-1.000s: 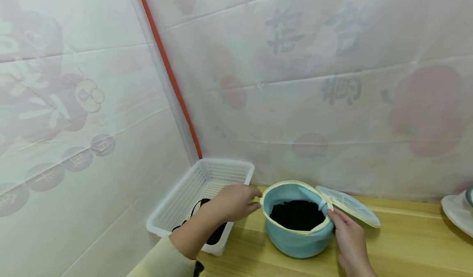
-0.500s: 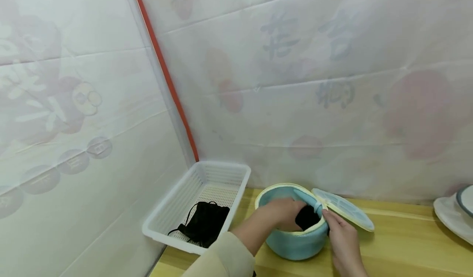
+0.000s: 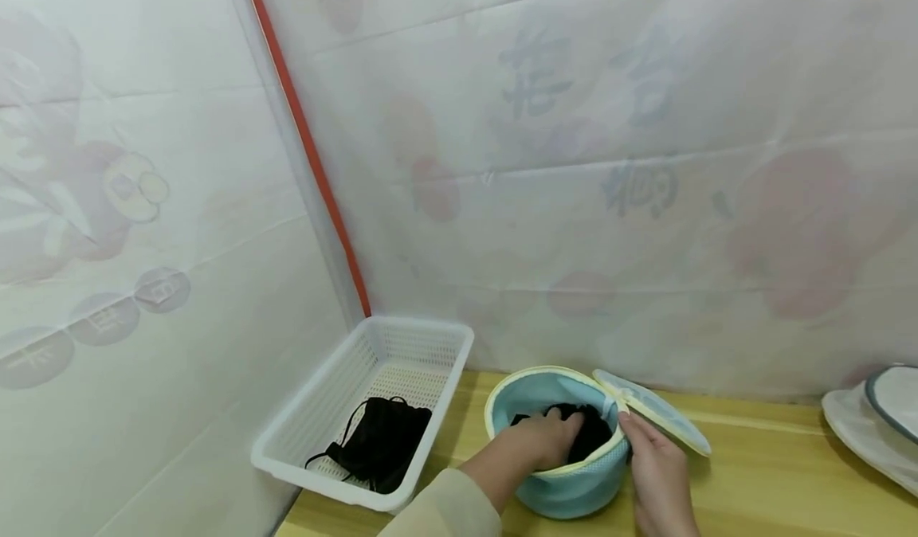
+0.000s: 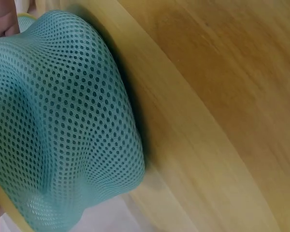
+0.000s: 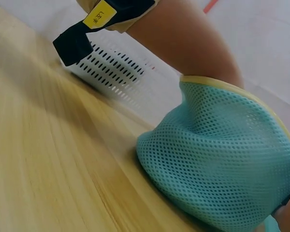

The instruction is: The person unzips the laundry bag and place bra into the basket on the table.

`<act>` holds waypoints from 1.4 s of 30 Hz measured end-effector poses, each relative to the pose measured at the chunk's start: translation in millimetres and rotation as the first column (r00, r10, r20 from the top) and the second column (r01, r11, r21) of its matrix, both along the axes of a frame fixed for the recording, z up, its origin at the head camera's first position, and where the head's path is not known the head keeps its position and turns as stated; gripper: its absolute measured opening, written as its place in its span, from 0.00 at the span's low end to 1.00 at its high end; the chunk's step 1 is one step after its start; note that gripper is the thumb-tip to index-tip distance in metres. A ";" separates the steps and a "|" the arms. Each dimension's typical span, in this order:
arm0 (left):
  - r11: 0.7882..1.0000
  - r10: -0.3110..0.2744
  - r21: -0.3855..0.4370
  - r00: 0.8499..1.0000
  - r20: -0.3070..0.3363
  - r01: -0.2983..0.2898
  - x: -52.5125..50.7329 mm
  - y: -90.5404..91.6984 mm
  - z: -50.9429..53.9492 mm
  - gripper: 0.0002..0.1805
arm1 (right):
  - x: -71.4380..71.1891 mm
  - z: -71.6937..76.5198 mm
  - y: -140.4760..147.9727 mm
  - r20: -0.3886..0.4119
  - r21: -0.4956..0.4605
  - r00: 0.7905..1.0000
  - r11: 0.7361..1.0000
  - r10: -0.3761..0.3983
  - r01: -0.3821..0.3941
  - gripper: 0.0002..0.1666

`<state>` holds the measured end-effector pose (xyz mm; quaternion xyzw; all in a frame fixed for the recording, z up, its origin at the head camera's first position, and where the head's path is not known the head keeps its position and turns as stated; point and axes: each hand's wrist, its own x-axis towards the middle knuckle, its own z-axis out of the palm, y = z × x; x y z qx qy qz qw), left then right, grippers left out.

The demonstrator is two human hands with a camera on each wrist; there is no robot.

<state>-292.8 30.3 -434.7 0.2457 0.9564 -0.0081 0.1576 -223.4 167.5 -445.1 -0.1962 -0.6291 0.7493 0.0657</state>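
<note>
A round blue mesh laundry bag [image 3: 574, 495] with a yellow zip rim stands on the wooden table, its lid [image 3: 663, 409] folded back to the right. Inside lies bunched black cloth [image 3: 591, 433]. My left hand [image 3: 534, 441] reaches over the rim into the bag and touches this cloth; its fingertips sink out of sight there. With the right hand [image 3: 660, 465] I pinch the bag's right rim beside the lid hinge. The mesh side [image 4: 72, 106] fills much of the left wrist view. In the right wrist view, the left forearm [image 5: 193, 43] passes over the bag's rim.
A white plastic basket [image 3: 445, 393] stands left of the bag, holding a black cloth item with thin straps [image 3: 387, 441]. White dishes [image 3: 861, 425] sit at the table's right edge. Printed sheeting [image 3: 559, 202] hangs close behind.
My left hand has moved right, from between basket and bag down into the bag and onto the black cloth. The cloth has shifted around it. The right hand keeps its pinch on the rim.
</note>
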 end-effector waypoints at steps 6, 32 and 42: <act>0.997 -0.063 0.041 0.986 -0.156 0.070 -7.9 4.0 -9.5 0.31 | 1.6 -2.7 3.9 0.014 -0.003 1.000 1.000 -0.014 0.014 0.49; 0.857 0.200 0.514 0.943 -0.266 -0.037 -8.9 -7.3 52.3 0.14 | 2.6 0.1 21.7 -0.003 0.052 1.000 0.999 -0.013 0.014 0.46; 0.589 0.134 0.805 0.991 -0.009 -0.072 -12.1 -29.0 85.3 0.16 | -3.2 -4.2 26.8 0.034 0.057 0.999 0.998 -0.032 0.030 0.48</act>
